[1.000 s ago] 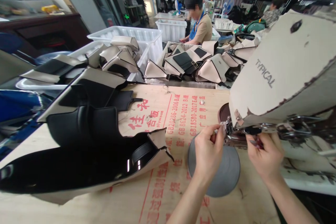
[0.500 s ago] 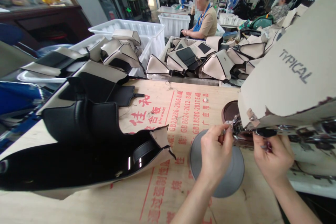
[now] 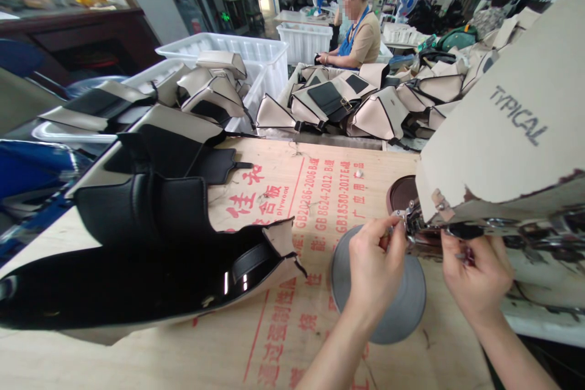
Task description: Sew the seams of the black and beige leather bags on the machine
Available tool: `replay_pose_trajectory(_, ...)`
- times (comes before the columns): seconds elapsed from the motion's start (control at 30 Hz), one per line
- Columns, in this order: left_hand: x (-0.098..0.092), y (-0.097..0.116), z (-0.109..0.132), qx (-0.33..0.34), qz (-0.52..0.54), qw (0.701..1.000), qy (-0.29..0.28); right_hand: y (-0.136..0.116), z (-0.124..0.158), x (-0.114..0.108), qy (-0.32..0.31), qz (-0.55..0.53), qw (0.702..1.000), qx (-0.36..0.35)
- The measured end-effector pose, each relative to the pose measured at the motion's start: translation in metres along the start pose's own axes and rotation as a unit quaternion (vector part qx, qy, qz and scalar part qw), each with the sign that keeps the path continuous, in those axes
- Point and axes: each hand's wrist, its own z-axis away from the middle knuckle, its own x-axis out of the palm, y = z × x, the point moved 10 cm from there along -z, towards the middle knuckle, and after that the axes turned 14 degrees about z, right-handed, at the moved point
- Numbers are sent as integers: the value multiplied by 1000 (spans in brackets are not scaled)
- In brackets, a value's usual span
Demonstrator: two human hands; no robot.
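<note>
My left hand [image 3: 375, 265] is pinched at the metal needle area [image 3: 410, 222] of a sewing machine [image 3: 512, 146] marked TYPICAL; what its fingertips hold is too small to name. My right hand [image 3: 475, 277] is curled under the machine head, fingers closed on a small dark-red object [image 3: 465, 253]. A grey round disc [image 3: 402, 311] lies on the plywood table [image 3: 292, 207] below both hands. A glossy black and beige bag piece [image 3: 137, 268] lies to the left.
Black leather pieces [image 3: 155, 195] are stacked at the table's left. Beige and black bags [image 3: 347, 106] pile up behind the table, beside white plastic crates [image 3: 247, 61]. A person in a beige shirt [image 3: 361, 36] sits at the far end.
The view shifted slightly over the last second. Both hands have stayed at the machine's needle area, with only small finger movements.
</note>
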Motion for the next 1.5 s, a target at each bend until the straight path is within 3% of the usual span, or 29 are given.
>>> replay_pose_trajectory(0.5, 1, -1, 0, -4, -3, 1000, 0, -3, -2, -5, 41, 7, 999, -24)
replay_pose_trajectory(1.5, 4, -4, 2, -11, 30, 999, -2, -7, -3, -6, 30, 28, 999, -29)
